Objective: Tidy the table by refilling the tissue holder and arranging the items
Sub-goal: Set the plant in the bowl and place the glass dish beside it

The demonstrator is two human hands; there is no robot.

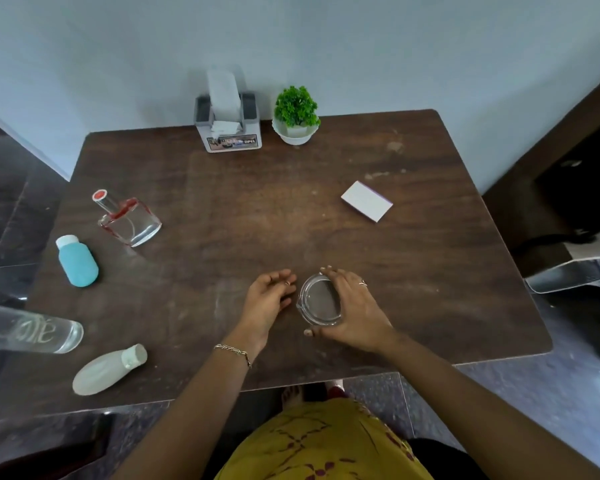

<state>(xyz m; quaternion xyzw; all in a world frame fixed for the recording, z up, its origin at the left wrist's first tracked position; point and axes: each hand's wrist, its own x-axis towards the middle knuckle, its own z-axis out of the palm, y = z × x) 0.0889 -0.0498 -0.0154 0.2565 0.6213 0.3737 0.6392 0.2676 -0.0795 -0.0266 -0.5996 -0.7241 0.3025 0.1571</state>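
Note:
A grey tissue holder [227,133] with white tissues sticking up stands at the table's back edge, beside a small green plant in a white pot [296,116]. Near the front, my right hand [352,313] grips a clear glass ashtray [319,301] resting on the brown table [291,209]. Just left of the ashtray, my left hand [269,299] rests with its fingers loosely curled and holds nothing. A white matchbox [367,206] lies at the right. A glass perfume bottle with a red cap [127,218], a blue bottle [77,261] and a white bottle [110,370] sit at the left.
A clear glass bottle [32,332] lies on its side at the table's left edge. The wall runs right behind the holder and plant. A dark chair with items on it [575,244] stands at the right of the table.

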